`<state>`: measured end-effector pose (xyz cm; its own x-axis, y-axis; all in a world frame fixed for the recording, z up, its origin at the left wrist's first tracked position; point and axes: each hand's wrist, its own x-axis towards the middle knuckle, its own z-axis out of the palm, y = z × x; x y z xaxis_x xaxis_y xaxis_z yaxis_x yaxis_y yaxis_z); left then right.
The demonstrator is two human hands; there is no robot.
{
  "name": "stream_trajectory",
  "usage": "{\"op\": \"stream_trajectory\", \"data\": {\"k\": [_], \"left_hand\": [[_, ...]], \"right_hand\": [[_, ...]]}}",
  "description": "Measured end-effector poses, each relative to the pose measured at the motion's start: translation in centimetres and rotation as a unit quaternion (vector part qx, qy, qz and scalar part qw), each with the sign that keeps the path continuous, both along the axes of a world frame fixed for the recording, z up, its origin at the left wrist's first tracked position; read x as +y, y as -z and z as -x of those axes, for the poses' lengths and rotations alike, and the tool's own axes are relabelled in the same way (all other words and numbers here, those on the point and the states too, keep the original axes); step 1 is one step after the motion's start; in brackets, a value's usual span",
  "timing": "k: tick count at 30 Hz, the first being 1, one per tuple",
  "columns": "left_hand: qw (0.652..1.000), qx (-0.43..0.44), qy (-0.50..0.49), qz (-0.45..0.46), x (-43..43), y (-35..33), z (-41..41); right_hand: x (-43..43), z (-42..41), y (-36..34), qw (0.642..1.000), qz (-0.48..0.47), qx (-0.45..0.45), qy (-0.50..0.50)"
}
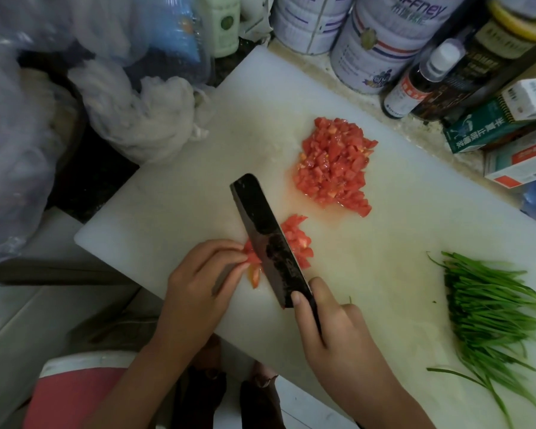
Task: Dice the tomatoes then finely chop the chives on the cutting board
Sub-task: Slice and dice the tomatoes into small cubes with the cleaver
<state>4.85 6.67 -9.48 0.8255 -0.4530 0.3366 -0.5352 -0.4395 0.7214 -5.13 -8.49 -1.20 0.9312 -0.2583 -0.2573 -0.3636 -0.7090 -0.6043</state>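
Gripping the cleaver [262,226] by its handle with the right hand [333,331], thumb pressed on the blade's heel. Pinching a tomato piece [253,261] just left of the cleaver with curled fingertips of the left hand [198,281]. Touching the cleaver's right face: a small heap of dice [298,241]. Beyond the cleaver's tip, apart: the big diced pile [334,162]. Well right of the cleaver, uncut: chives [492,308]. Under it all: the cutting board [167,209].
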Motion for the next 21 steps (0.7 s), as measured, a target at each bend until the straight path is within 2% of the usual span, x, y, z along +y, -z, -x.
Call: {"op": "stream_trajectory", "data": {"k": [4, 12, 14, 16, 19, 21], "left_hand": [[0.999, -0.028, 0.01, -0.012, -0.2, 0.1, 0.0], [1.0, -0.012, -0.007, 0.006, -0.5, 0.2, -0.2], [1.0, -0.014, -0.007, 0.003, -0.5, 0.3, -0.2], [1.0, -0.011, -0.006, 0.001, -0.5, 0.4, -0.1], [1.0, -0.019, -0.011, -0.001, -0.5, 0.6, -0.2], [1.0, -0.022, -0.01, 0.001, -0.6, 0.6, -0.1]], "right_hand": [[0.1, -0.3, 0.4, 0.999, 0.031, 0.029, -0.021], [1.7, -0.9, 1.1, 0.976, 0.2, 0.079, -0.037], [1.7, -1.6, 0.8, 0.981, 0.178, 0.064, -0.05], [1.5, -2.5, 1.0, 0.992, 0.119, 0.035, -0.02], [1.7, -3.8, 1.6, 0.993, 0.117, 0.02, -0.023], [1.9, -3.2, 1.7, 0.993, 0.111, 0.043, -0.017]]}}
